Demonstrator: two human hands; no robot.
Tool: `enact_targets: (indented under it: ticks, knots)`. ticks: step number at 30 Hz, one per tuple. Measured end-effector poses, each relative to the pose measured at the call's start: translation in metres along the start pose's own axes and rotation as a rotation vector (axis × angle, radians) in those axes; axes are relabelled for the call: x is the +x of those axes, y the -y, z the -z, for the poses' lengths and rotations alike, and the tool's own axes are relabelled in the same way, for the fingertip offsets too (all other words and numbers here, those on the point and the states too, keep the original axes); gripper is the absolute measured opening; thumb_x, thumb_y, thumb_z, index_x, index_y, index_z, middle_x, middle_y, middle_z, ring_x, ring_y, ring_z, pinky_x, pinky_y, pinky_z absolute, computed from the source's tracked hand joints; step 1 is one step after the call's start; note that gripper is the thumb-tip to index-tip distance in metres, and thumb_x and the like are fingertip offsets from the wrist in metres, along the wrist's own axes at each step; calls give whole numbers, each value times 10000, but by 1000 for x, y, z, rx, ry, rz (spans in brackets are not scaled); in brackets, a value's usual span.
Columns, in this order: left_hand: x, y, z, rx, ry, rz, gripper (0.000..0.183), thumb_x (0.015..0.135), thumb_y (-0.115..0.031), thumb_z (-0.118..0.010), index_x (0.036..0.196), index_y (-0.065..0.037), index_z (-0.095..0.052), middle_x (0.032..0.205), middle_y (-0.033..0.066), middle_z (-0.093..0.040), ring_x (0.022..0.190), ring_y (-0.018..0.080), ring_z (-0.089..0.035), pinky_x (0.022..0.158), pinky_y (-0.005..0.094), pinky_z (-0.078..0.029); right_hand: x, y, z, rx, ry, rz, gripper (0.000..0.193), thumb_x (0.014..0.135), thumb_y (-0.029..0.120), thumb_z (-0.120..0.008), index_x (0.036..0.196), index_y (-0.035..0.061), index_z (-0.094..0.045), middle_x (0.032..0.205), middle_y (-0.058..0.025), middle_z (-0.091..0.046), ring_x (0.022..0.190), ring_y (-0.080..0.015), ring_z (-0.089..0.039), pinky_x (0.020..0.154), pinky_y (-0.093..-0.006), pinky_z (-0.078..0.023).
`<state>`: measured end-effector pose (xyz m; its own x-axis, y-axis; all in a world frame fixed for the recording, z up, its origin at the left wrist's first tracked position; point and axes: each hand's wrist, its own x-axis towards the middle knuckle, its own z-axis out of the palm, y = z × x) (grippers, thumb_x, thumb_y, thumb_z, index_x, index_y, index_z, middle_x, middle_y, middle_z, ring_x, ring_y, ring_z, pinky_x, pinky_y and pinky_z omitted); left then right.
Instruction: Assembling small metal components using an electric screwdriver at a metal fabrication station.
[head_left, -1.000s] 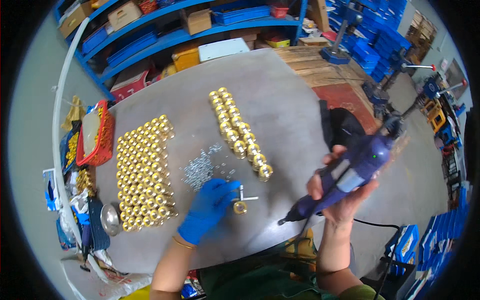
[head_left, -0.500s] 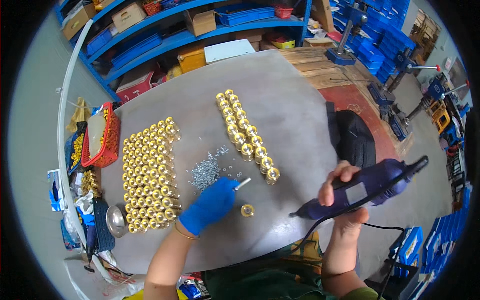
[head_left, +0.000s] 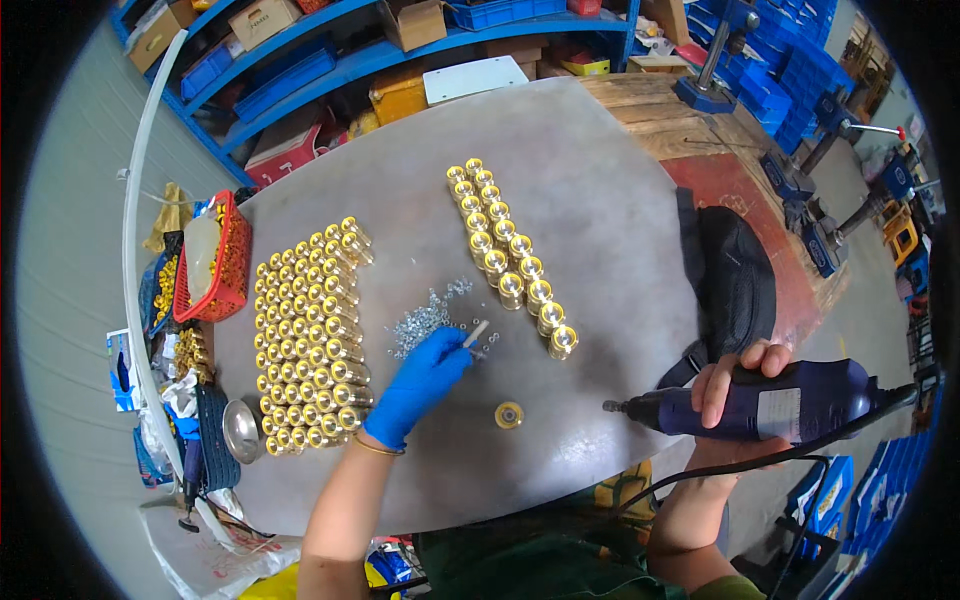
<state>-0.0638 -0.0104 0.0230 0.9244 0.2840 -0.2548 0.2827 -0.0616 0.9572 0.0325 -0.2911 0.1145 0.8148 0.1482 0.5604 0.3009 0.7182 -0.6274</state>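
Note:
My left hand point(head_left: 420, 382), in a blue glove, pinches a short pale rod point(head_left: 477, 333) at the near edge of a pile of small silvery nuts point(head_left: 420, 322). Its fingertips are down by a few loose nuts; whether they touch one, I cannot tell. My bare right hand point(head_left: 718, 392) is wrapped round a dark purple electric screwdriver point(head_left: 825, 398), held above the table's right front with its tip pointing left. Between the hands, a single round brass part point(head_left: 509, 415) sits on the grey table point(head_left: 590, 200). A double row of brass cups point(head_left: 480, 242) stands beyond it.
A large block of brass cups point(head_left: 330, 305) stands at the left. Past it are a red basket point(head_left: 238, 262) and a metal bowl point(head_left: 240, 431). A black bag point(head_left: 735, 270) lies at the right edge. The screwdriver's cord point(head_left: 700, 470) runs near my right forearm. Blue shelves point(head_left: 360, 75) are behind.
My left hand has moved with the rod toward the near edge of the nuts. The screwdriver has swung more level and shifted right. The whole view has shifted slightly.

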Motion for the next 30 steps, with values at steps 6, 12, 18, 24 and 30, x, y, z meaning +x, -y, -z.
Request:
enact_targets:
  ticks: [6, 12, 18, 24, 30]
  knots:
    - [11, 10, -8, 224, -81, -93, 162, 868, -146, -533, 963, -19, -563, 755, 24, -563, 642, 77, -486, 576, 235, -415, -1, -2, 8, -8, -9, -20, 710, 673, 526, -711, 1054, 19, -392, 1024, -111, -490, 545, -180, -574, 503, -290, -462]
    - [11, 2, -12, 371, -115, -156, 152, 868, -154, -542, 926, -19, -577, 735, 35, -579, 619, 74, -501, 556, 242, -425, 0, -1, 5, -44, -16, -75, 697, 680, 524, -703, 1067, 43, -380, 991, -86, -446, 520, -138, -500, 464, -253, -388]
    - [24, -12, -10, 571, -27, -299, 180, 855, -184, -550, 881, -10, -589, 723, 122, -604, 594, 204, -555, 557, 314, -443, -2, 1, 1, -67, -53, -128, 729, 649, 534, -721, 1064, 41, -379, 978, -87, -448, 524, -146, -499, 477, -265, -389]
    - [35, -17, 2, 852, 153, -244, 228, 859, -230, -486, 863, -25, -588, 760, 203, -587, 718, 396, -559, 622, 458, -450, -3, 6, -2, -66, -50, -144, 744, 647, 547, -717, 1070, 39, -376, 976, -87, -446, 534, -145, -499, 496, -268, -391]
    - [31, -4, 4, 904, 157, -661, 203, 831, -203, -539, 862, -18, -615, 738, 176, -600, 694, 374, -566, 595, 396, -453, -4, 9, -4, -66, -23, -146, 753, 646, 561, -711, 1072, 39, -374, 977, -86, -441, 541, -144, -504, 498, -271, -396]
